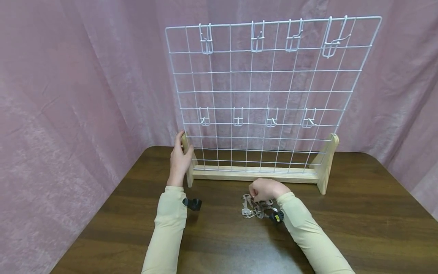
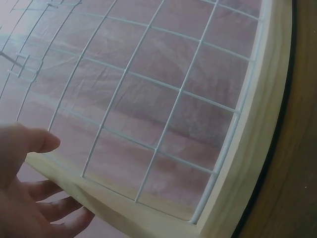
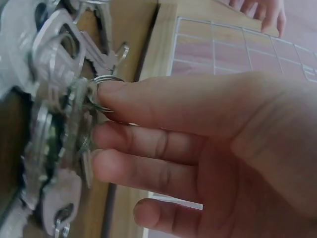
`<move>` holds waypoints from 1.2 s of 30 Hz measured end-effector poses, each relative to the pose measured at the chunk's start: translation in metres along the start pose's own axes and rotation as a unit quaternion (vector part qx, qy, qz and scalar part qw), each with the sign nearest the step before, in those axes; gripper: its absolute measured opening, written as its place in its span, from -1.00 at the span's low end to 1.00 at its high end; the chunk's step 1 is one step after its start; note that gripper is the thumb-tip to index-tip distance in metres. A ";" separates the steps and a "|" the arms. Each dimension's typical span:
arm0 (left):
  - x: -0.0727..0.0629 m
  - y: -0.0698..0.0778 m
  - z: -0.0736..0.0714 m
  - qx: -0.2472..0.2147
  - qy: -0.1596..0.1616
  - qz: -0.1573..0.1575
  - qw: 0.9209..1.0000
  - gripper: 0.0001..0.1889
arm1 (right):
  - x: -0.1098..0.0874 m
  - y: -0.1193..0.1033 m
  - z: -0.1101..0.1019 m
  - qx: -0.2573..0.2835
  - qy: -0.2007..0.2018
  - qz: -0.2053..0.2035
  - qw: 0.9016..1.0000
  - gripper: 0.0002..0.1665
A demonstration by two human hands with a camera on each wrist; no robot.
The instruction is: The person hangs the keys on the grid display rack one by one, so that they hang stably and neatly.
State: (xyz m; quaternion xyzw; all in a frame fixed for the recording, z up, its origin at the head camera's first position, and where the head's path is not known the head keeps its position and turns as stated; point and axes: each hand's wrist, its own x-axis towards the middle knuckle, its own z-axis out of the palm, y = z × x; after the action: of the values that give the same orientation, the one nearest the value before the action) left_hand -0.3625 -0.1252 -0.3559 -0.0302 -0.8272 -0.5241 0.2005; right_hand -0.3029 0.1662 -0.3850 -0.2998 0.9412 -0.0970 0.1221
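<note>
My left hand (image 1: 180,163) grips the left wooden upright (image 1: 189,176) of a stand that holds a white wire grid. In the left wrist view, the thumb of that hand (image 2: 20,173) lies on one side of the wood (image 2: 124,213) and its fingers curl along the other. Low over the table in front of the stand, my right hand (image 1: 269,189) reaches into a heap of silver keys (image 1: 246,212). Seen from the right wrist, the thumb and fingertips of this hand (image 3: 168,109) pinch a metal ring (image 3: 106,79) among the keys.
Several white wire hooks (image 1: 257,42) hang along the grid's top, and a second row of smaller hooks (image 1: 272,121) sits lower down. A wooden crossbar (image 1: 253,175) joins the uprights on the brown table (image 1: 219,243). A pink curtain (image 1: 85,83) hangs behind.
</note>
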 end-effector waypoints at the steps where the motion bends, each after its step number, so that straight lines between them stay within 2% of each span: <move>1: 0.000 0.000 0.000 0.000 0.000 0.001 1.000 -0.37 | -0.001 0.001 -0.001 -0.003 0.003 -0.007 1.000 -0.77; 9: -0.001 0.001 -0.003 -0.001 -0.009 0.000 1.000 -0.37 | -0.011 0.002 -0.017 -0.006 0.031 -0.043 0.999 -0.87; 16: -0.001 0.000 -0.008 -0.004 -0.037 0.001 0.999 -0.42 | -0.030 0.002 -0.037 0.002 0.084 -0.071 0.994 -0.86; 20: -0.001 0.000 -0.009 -0.007 -0.048 0.000 0.999 -0.44 | -0.039 0.002 -0.047 -0.011 0.121 -0.067 0.990 -0.85; 23: -0.001 0.000 -0.009 -0.006 -0.049 0.000 0.999 -0.44 | -0.044 0.001 -0.052 -0.028 0.151 -0.045 0.987 -0.86; 28: -0.001 0.000 -0.009 0.002 -0.049 -0.003 0.999 -0.43 | -0.047 -0.001 -0.058 -0.046 0.213 -0.019 0.976 -0.89; 36: -0.001 -0.003 -0.010 0.038 -0.047 0.000 0.998 -0.34 | -0.050 -0.005 -0.062 -0.067 0.298 -0.014 0.952 -0.93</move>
State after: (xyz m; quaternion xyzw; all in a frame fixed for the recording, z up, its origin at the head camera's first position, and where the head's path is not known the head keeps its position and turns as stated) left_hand -0.3593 -0.1348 -0.3547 -0.0477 -0.8553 -0.4898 0.1623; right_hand -0.2787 0.1980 -0.3157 -0.2780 0.9347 -0.1206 -0.1859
